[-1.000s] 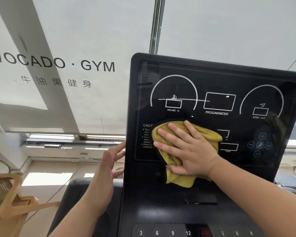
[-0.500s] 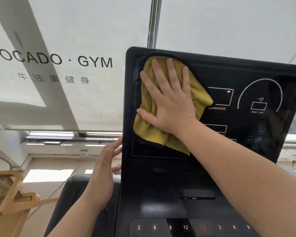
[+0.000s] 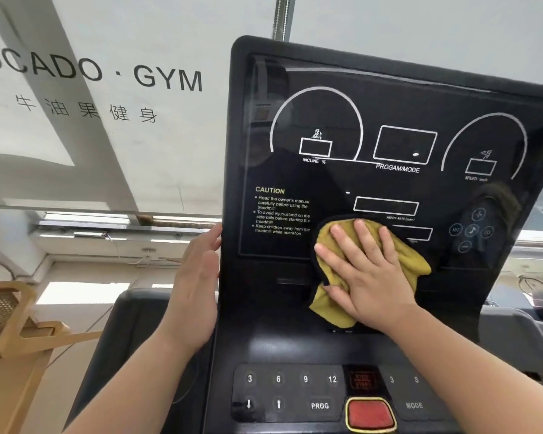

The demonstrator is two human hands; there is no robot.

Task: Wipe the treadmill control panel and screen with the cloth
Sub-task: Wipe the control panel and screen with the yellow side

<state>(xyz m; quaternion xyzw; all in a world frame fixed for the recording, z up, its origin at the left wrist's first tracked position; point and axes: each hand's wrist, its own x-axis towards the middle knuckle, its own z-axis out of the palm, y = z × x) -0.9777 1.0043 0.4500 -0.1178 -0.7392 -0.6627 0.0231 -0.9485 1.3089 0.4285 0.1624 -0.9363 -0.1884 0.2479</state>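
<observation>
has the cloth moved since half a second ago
Yes. The cloth went down the screen, from the top left corner to below the heart rate box.

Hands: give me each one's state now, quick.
Left hand: open, flat against the panel's left edge, holding nothing.
Right hand: open, palm pressing the cloth on the panel.

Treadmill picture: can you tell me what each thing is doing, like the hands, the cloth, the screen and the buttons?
Yellow cloth: crumpled, pressed flat at the screen's bottom edge.
Right hand: open, fingers spread, on the cloth.
Left hand: open, flat against the panel's left edge.
Black glossy treadmill screen: dark, unlit, upright.
Red oval button: uncovered, untouched.
Black number keypad: untouched.
</observation>
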